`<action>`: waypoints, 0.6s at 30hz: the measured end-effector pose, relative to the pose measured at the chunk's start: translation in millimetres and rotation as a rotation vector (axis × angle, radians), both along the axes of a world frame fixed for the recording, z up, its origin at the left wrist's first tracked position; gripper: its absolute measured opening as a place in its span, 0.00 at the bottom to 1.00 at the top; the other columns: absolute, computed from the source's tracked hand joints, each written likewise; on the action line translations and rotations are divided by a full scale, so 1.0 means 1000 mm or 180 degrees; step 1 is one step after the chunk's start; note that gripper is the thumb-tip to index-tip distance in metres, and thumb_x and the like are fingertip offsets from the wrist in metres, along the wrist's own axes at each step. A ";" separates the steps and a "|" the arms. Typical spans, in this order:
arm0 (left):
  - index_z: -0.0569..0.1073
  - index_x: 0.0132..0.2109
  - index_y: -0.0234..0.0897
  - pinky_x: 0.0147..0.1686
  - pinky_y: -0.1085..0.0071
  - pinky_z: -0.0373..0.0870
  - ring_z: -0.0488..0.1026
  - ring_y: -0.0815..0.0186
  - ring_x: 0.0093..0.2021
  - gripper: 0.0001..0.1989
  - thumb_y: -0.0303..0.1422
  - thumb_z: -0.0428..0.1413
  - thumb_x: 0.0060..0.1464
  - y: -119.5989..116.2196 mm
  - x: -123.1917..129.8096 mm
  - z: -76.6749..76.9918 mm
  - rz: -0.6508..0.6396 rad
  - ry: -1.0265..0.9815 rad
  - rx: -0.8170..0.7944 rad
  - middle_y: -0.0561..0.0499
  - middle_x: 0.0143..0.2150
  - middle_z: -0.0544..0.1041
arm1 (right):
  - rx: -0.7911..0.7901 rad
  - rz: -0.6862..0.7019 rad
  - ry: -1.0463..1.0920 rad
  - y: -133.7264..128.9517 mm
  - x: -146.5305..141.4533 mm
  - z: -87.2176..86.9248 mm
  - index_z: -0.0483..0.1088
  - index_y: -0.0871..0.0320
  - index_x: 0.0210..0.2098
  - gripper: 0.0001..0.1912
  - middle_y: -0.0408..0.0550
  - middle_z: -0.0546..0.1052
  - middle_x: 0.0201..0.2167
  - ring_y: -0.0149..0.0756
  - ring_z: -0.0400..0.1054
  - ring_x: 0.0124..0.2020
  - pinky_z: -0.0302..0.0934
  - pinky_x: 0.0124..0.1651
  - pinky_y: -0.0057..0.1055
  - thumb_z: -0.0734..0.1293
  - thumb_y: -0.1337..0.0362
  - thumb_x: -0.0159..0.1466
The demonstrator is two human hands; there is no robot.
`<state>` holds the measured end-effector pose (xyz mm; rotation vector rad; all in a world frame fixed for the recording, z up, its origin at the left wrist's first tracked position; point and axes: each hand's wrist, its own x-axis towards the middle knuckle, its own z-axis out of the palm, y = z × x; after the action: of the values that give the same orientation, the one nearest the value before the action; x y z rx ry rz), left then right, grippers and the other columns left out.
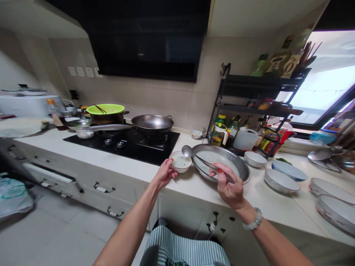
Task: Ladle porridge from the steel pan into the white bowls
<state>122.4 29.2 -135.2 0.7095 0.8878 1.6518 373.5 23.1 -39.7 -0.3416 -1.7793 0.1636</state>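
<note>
My left hand (165, 172) grips the rim of a small white bowl (181, 168) that holds a whitish liquid with green bits. The fingers of my right hand (229, 183) are wrapped round the handle of a metal ladle (187, 151), whose head is at the small bowl's right rim. Under the ladle's handle sits a wide steel basin (244, 168) containing a milky liquid.
A black stove (127, 147) with a wok (152, 123) and a pot under a green colander (105, 109) lies left. White bowls (281, 181) line the counter at right. Behind the basin, a black rack (255, 107) holds bottles.
</note>
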 end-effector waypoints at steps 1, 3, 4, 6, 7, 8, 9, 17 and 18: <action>0.60 0.38 0.39 0.11 0.80 0.62 0.71 0.70 0.15 0.29 0.50 0.67 0.42 0.000 0.000 0.000 0.0004 -0.0012 0.0003 0.62 0.20 0.66 | -0.0288 -0.0120 0.0192 0.003 0.000 0.000 0.72 0.56 0.42 0.09 0.49 0.79 0.34 0.35 0.75 0.24 0.73 0.30 0.33 0.61 0.67 0.67; 0.60 0.38 0.39 0.11 0.80 0.62 0.70 0.70 0.15 0.29 0.50 0.67 0.42 0.001 0.000 -0.001 0.0008 -0.0039 0.0013 0.62 0.20 0.66 | -0.0957 -0.0339 0.0732 0.012 0.004 0.001 0.71 0.58 0.39 0.09 0.50 0.78 0.32 0.34 0.74 0.21 0.72 0.26 0.32 0.61 0.61 0.67; 0.60 0.38 0.39 0.11 0.80 0.62 0.70 0.70 0.14 0.29 0.50 0.67 0.42 0.001 0.000 -0.001 0.0011 -0.0051 0.0019 0.63 0.20 0.66 | -0.1255 -0.0409 0.1030 0.018 0.007 0.001 0.71 0.59 0.38 0.11 0.49 0.78 0.31 0.34 0.73 0.20 0.71 0.25 0.33 0.62 0.59 0.67; 0.60 0.38 0.39 0.11 0.79 0.62 0.70 0.70 0.14 0.29 0.50 0.68 0.41 0.002 0.000 -0.001 0.0024 -0.0066 0.0026 0.63 0.20 0.66 | -0.1637 -0.0483 0.1510 0.030 0.016 0.001 0.70 0.59 0.36 0.12 0.48 0.76 0.30 0.35 0.73 0.20 0.70 0.23 0.33 0.63 0.55 0.65; 0.60 0.38 0.40 0.11 0.79 0.62 0.70 0.70 0.14 0.30 0.50 0.68 0.41 0.002 0.000 -0.001 0.0032 -0.0066 0.0025 0.63 0.20 0.66 | -0.1719 -0.0548 0.1636 0.035 0.021 0.001 0.69 0.59 0.36 0.13 0.47 0.76 0.30 0.35 0.72 0.20 0.70 0.23 0.34 0.63 0.55 0.64; 0.60 0.38 0.40 0.11 0.79 0.62 0.70 0.70 0.14 0.30 0.50 0.68 0.40 0.001 0.001 -0.001 0.0041 -0.0064 0.0020 0.63 0.19 0.66 | -0.1759 -0.0639 0.1669 0.039 0.027 0.001 0.69 0.59 0.35 0.13 0.47 0.75 0.29 0.35 0.72 0.19 0.70 0.23 0.34 0.64 0.54 0.62; 0.60 0.38 0.40 0.11 0.80 0.61 0.70 0.70 0.14 0.31 0.51 0.68 0.39 0.001 0.001 0.000 0.0049 -0.0061 0.0017 0.63 0.19 0.66 | -0.1779 -0.0746 0.1617 0.042 0.032 0.001 0.69 0.59 0.34 0.13 0.47 0.75 0.28 0.35 0.71 0.19 0.69 0.22 0.33 0.65 0.54 0.61; 0.61 0.38 0.39 0.11 0.79 0.61 0.71 0.69 0.15 0.29 0.50 0.68 0.41 0.001 0.000 0.001 0.0060 -0.0036 -0.0009 0.64 0.19 0.64 | -0.1810 -0.1073 0.0872 0.028 0.052 -0.012 0.70 0.58 0.35 0.18 0.50 0.77 0.30 0.36 0.71 0.18 0.68 0.23 0.34 0.65 0.49 0.59; 0.60 0.38 0.39 0.11 0.80 0.61 0.70 0.70 0.15 0.28 0.50 0.67 0.42 0.001 0.000 0.000 0.0056 -0.0035 -0.0012 0.64 0.19 0.64 | -0.1848 -0.1063 0.0847 0.027 0.053 -0.014 0.70 0.58 0.35 0.18 0.50 0.77 0.30 0.36 0.71 0.18 0.68 0.23 0.35 0.65 0.49 0.58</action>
<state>122.5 30.2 -134.8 0.6911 0.8914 1.6677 426.4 50.0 -53.4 -0.9791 -1.3615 0.4661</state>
